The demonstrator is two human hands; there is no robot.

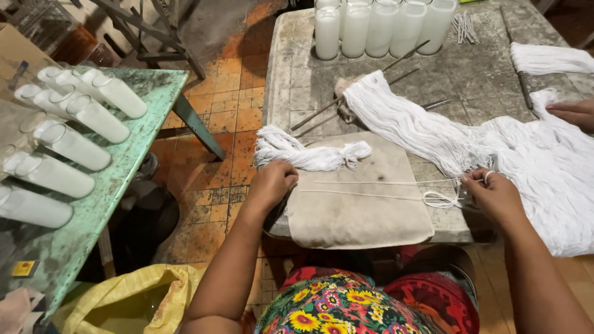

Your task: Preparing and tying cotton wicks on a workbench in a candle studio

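White cotton strands (383, 188), two thin lengths, stretched taut across a beige cloth pad (359, 210) on a worn stone worktable (309, 80). Long axis nearly level, running left to right across the pad, one end at each hand. Left hand (270, 184) at the pad's left edge, fingers curled closed, apparently pinching the strand ends, though the exact contact is hidden under the knuckles. Right hand (495, 195) at the pad's right edge, thumb and fingertips pinched shut on the strands, a small loop of loose string (440, 199) just beside it. Small tied bundle of white string (309, 153) lying on the pad's upper left, just above the left hand. Large heap of white string (526, 154) spread from the table's centre to its right edge, touching the right hand. Thin metal rods (359, 93) lying diagonally under the heap's upper end. Row of glass candles (377, 25) filled with white wax, upright at the far edge. Another person's hand (572, 113) resting on the heap at far right. Second table, green and paint-worn (148, 124), on the left, carrying more white glass candles (74, 136) lying on their sides. Yellow sack (130, 300) on the floor at lower left. Floral garment (334, 306) at the bottom of the view. Orange tiled floor (216, 179) between the tables.
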